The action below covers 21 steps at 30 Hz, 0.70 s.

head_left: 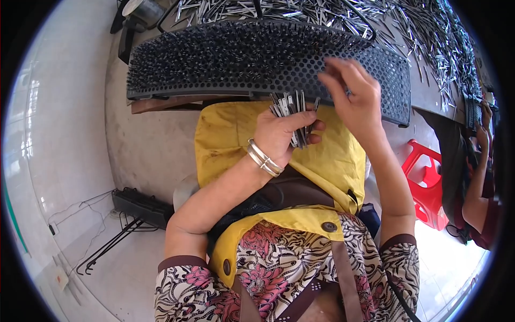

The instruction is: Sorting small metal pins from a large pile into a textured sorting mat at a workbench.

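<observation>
My left hand (276, 131) is closed round a bunch of thin metal strips (292, 104), whose ends fan out above and below the fingers. Bangles circle that wrist. Just right of the bunch, my right hand (357, 94) is raised over the perforated black rack (386, 80). Its thumb and forefinger are curved with a gap between them, and nothing shows in it. Many upright strips (204, 56) fill the rack's holes from its left end past the middle. Bare holes show at its right end and along the near edge.
Loose metal strips (434, 43) lie heaped on the table beyond the rack and to its right. A metal mug (142, 11) stands at the far left. At right are a red plastic stool (424, 182) and another person's arm (477, 182). A yellow apron (225, 129) covers my lap.
</observation>
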Each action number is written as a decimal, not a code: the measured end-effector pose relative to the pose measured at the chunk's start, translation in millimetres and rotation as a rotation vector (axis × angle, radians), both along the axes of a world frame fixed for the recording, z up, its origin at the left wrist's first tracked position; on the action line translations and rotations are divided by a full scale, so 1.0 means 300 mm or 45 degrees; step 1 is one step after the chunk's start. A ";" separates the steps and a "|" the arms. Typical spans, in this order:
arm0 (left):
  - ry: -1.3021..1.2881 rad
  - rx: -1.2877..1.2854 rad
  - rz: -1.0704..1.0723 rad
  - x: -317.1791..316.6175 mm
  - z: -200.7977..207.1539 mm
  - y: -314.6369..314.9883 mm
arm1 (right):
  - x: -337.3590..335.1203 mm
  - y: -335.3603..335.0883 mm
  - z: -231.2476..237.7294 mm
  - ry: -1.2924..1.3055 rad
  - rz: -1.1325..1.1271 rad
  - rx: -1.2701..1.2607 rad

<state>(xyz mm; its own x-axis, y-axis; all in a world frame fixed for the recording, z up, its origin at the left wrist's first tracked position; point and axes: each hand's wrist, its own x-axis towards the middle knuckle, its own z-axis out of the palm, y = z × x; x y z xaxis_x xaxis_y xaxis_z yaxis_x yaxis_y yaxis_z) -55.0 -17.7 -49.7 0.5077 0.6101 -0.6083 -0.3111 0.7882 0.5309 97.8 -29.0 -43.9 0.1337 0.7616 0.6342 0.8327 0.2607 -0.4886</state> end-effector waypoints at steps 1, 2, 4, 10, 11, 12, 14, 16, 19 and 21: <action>-0.019 -0.004 0.004 -0.001 0.007 0.001 | -0.009 -0.046 0.018 0.292 0.108 -0.319; -0.018 -0.004 0.004 -0.002 0.011 0.003 | -0.009 -0.071 0.025 0.584 0.215 -0.637; -0.033 0.025 -0.068 0.009 0.018 0.012 | 0.008 -0.088 0.022 0.396 0.294 -0.527; -0.066 -0.097 -0.039 0.018 0.006 0.018 | 0.041 -0.070 0.041 0.692 0.012 -0.464; -0.046 -0.115 -0.038 0.011 -0.002 0.020 | 0.060 -0.042 0.034 0.674 -0.111 -0.273; -0.046 -0.118 -0.046 0.006 -0.006 0.021 | 0.081 -0.016 0.026 0.650 -0.240 -0.085; -0.014 -0.105 -0.079 -0.003 -0.008 0.018 | 0.120 0.035 0.004 0.503 -0.250 0.057; 0.000 -0.100 -0.062 0.003 -0.002 0.013 | 0.142 0.075 -0.011 0.349 -0.257 0.195; 0.019 -0.082 -0.037 0.006 -0.006 0.008 | 0.149 0.116 -0.044 0.100 -0.169 0.388; 0.023 -0.071 -0.031 0.003 -0.008 0.007 | 0.147 0.130 -0.061 0.016 -0.154 0.393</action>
<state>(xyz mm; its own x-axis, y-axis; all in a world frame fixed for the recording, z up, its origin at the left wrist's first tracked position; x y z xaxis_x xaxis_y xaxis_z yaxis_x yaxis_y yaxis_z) -54.3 -15.6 -52.2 0.5108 0.5628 -0.6499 -0.2824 0.8238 0.4914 142.0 9.9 -62.2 0.2211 0.5119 0.8301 0.8610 0.2974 -0.4127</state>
